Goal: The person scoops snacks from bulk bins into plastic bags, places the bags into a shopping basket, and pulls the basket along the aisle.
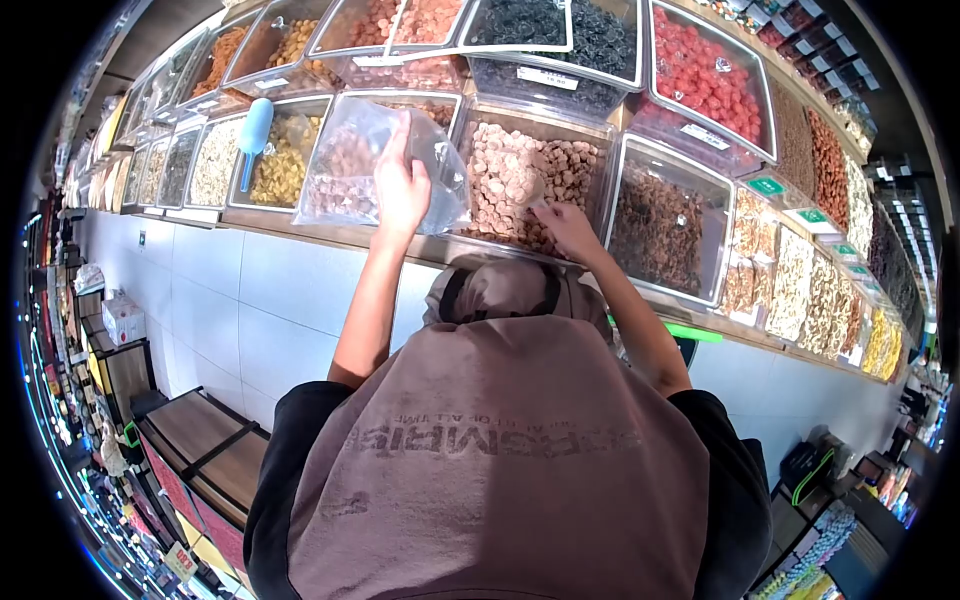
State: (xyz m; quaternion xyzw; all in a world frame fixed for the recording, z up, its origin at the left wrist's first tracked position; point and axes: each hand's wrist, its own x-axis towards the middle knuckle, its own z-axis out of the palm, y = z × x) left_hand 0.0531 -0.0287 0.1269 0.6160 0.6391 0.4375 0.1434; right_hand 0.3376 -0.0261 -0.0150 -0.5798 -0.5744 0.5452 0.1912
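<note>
My left hand (402, 190) is closed on a clear plastic bag (345, 165), which holds some pinkish-brown pieces and hangs over the front edge of the bins. To its right, my right hand (570, 230) is closed round the handle end of a scoop (524, 186), apparently see-through and heaped with pale brown pieces. The scoop is over an open bin of round, wrinkled, pale brown dried snacks (572, 165), whose exact kind I cannot tell. My fingers partly hide the scoop's handle.
A lidded bin of dark brown pieces (660, 220) stands to the right. Behind are bins of black (600, 35) and red dried fruit (705, 80). A blue scoop (255, 130) rests on the yellow-filled bin at left. A wooden ledge (340, 234) runs along the front.
</note>
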